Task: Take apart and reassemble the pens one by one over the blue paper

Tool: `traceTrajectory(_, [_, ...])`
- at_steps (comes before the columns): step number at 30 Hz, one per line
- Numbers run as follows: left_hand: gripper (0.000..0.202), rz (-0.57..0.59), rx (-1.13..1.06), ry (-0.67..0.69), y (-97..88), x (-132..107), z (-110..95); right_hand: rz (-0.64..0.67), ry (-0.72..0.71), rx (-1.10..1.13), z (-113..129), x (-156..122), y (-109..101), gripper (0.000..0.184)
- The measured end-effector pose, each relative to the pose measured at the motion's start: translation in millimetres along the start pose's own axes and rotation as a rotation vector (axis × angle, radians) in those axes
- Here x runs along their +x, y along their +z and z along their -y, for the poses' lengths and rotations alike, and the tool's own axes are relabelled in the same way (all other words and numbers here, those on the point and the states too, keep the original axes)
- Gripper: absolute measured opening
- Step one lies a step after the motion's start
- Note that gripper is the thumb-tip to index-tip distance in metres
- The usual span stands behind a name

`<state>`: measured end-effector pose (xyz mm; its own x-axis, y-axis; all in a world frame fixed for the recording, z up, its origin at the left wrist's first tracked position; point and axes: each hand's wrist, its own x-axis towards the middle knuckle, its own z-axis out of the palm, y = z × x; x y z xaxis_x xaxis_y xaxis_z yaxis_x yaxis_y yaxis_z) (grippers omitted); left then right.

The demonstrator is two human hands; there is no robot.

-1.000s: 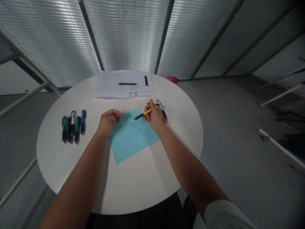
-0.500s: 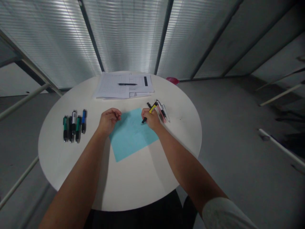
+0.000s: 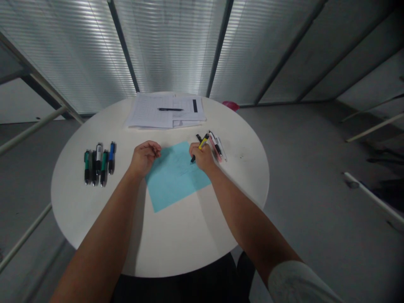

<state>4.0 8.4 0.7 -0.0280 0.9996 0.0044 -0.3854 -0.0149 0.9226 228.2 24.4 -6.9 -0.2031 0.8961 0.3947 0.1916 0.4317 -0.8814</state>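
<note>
My right hand (image 3: 203,155) is closed around a yellow and black pen (image 3: 204,141), its dark tip down at the light-blue sheet of paper (image 3: 172,185). Faint marks show on the sheet near that tip. At the sheet's upper left edge rests my left hand (image 3: 145,156), its fingers curled in; a small dark spot shows between them, and what it is I cannot make out. Just beyond my right hand lie several pens (image 3: 217,145), partly hidden behind it.
On the left of the round white table (image 3: 176,240) several green, blue, white and dark pens (image 3: 103,168) lie side by side. A stack of printed papers (image 3: 151,111) with a black pen (image 3: 170,109) on top is at the far edge. A red object (image 3: 231,105) shows behind the table.
My right hand and its pen have shifted slightly to the right over the sheet. Marks on the paper are easier to see. My left hand stays in place.
</note>
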Motion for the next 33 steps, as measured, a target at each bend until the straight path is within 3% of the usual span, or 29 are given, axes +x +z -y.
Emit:
traceTrajectory(4, [0.025,0.001,-0.008,-0.007,-1.7,1.0,0.6,-0.096,-0.014,0.23,-4.4,4.3,-0.3,0.024])
traceTrajectory(9, [0.025,-0.003,-0.015,-0.014,-2.9,1.8,1.7,-0.151,0.139,0.358,-4.6,6.2,3.3,0.014])
traceTrajectory(12, [0.025,-0.002,-0.024,-0.008,-2.9,2.1,2.5,-0.216,0.2,0.329,-1.3,6.8,5.8,0.041])
traceTrajectory(14, [0.025,0.0,-0.025,-0.006,-2.6,2.0,2.6,-0.226,0.224,0.278,0.2,7.5,6.6,0.047])
traceTrajectory(21, [0.025,0.002,-0.013,-0.008,-1.8,1.2,1.1,-0.236,0.182,0.185,-4.3,8.9,6.0,0.048])
traceTrajectory(27, [0.024,0.0,-0.011,-0.016,-2.2,1.6,1.2,-0.202,0.178,0.192,-8.7,9.3,6.7,0.038])
traceTrajectory(33, [0.024,0.003,-0.016,-0.006,-1.1,1.3,0.9,-0.271,0.156,0.177,-12.7,10.8,9.0,0.048])
